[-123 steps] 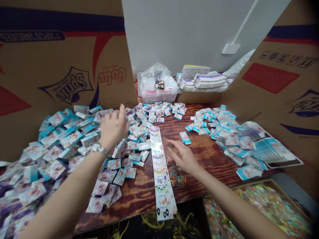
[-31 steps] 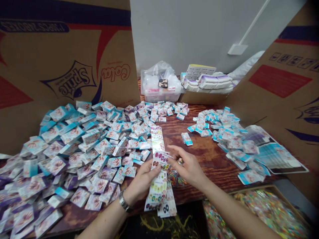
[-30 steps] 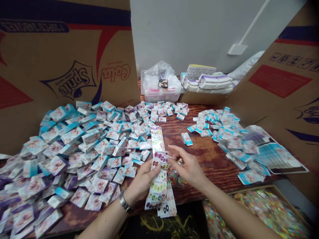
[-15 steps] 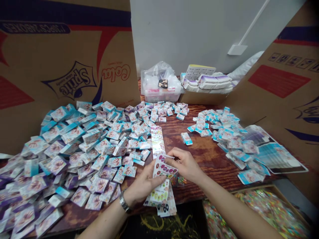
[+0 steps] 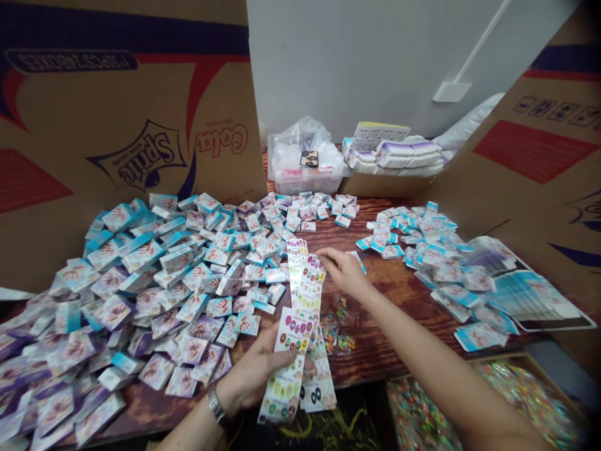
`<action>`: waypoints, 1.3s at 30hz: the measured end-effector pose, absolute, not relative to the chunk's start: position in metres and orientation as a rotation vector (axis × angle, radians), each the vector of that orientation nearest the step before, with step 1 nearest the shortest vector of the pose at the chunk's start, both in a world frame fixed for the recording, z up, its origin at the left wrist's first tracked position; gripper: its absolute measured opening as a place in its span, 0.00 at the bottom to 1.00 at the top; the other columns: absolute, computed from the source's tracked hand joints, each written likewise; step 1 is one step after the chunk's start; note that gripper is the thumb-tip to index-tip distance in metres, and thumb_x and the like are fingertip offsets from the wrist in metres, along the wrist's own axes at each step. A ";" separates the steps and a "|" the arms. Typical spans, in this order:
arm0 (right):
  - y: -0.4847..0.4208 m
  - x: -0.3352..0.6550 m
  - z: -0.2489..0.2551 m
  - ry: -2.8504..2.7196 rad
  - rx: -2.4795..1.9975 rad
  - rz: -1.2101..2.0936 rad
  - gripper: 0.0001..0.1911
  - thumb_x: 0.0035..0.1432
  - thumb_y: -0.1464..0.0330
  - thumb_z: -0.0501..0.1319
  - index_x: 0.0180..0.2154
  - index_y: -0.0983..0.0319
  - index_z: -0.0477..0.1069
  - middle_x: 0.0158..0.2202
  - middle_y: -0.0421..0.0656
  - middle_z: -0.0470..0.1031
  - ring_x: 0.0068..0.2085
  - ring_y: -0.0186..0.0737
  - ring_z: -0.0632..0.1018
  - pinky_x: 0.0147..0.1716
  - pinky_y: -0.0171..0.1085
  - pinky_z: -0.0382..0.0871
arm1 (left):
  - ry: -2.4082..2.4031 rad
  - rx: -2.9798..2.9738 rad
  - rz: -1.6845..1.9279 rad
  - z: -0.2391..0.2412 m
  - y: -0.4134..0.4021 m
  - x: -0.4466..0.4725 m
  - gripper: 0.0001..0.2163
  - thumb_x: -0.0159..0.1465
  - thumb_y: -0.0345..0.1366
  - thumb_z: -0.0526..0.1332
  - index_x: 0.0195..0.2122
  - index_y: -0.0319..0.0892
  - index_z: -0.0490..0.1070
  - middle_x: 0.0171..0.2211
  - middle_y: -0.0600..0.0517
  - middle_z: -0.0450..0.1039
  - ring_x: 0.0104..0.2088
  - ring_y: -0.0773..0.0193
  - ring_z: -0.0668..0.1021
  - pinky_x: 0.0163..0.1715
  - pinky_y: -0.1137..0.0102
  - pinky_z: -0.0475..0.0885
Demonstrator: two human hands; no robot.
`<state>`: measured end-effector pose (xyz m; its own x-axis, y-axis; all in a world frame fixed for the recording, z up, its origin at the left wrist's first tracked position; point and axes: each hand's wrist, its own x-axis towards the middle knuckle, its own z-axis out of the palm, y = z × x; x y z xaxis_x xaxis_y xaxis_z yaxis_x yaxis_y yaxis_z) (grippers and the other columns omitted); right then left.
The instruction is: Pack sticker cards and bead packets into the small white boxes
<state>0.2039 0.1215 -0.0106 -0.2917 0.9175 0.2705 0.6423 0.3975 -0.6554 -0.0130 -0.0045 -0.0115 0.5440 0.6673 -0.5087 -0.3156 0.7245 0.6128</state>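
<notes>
Holding a white strip (image 5: pixel 284 360) printed with rows of magenta, green and yellow ovals, the left hand (image 5: pixel 256 371) presses its thumb on the printed face, fingers tucked beneath; I can't tell from here how many layers it has. The right hand (image 5: pixel 345 272) pinches the far end of a second strip (image 5: pixel 310 291), similarly patterned, between thumb and fingers. Both strips slant across a strip stack (image 5: pixel 296 269) lying on the wood-grained table (image 5: pixel 333 238), hiding much of it. Left of the stack spreads a big heap of small boxes (image 5: pixel 159 282) in white, blue and purple. Just right of it lie clear packets (image 5: pixel 340 332) of bright pieces and, mostly blocked by the right hand, a blue carton (image 5: pixel 359 262). Farther right of the stack is a carton heap (image 5: pixel 436 255); beyond it, a clear tub (image 5: pixel 307 183).
</notes>
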 end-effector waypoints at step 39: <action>0.061 0.182 0.037 -1.981 -1.123 0.524 0.10 0.62 0.68 0.56 0.45 0.59 0.69 0.37 0.43 0.73 0.37 0.37 0.75 0.35 0.36 0.71 | 0.730 0.911 0.800 0.002 0.024 0.007 0.12 0.59 0.40 0.63 0.42 0.40 0.73 0.38 0.47 0.74 0.37 0.61 0.75 0.43 0.64 0.68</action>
